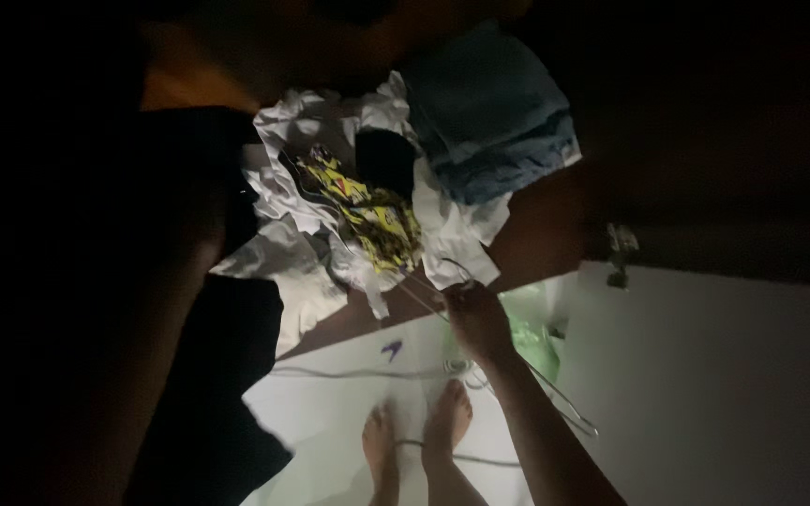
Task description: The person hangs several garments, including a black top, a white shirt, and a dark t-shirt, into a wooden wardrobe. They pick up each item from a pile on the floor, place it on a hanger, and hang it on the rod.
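My right hand (476, 319) is closed around a wire hanger (517, 365), gripping it near the hook, with the wire running down past my forearm. My left hand I cannot make out; the left side of the view is too dark to tell where it is or how it is held. The hanger's hook end touches the edge of a heap of white cloth (292, 201), and a yellow patterned garment (367, 211) lies on top of the heap. A folded blue cloth (489, 112) sits just beside the heap. Below, my bare feet (419, 431) stand on a pale floor (705, 394), with a cable (349, 373) lying across it.
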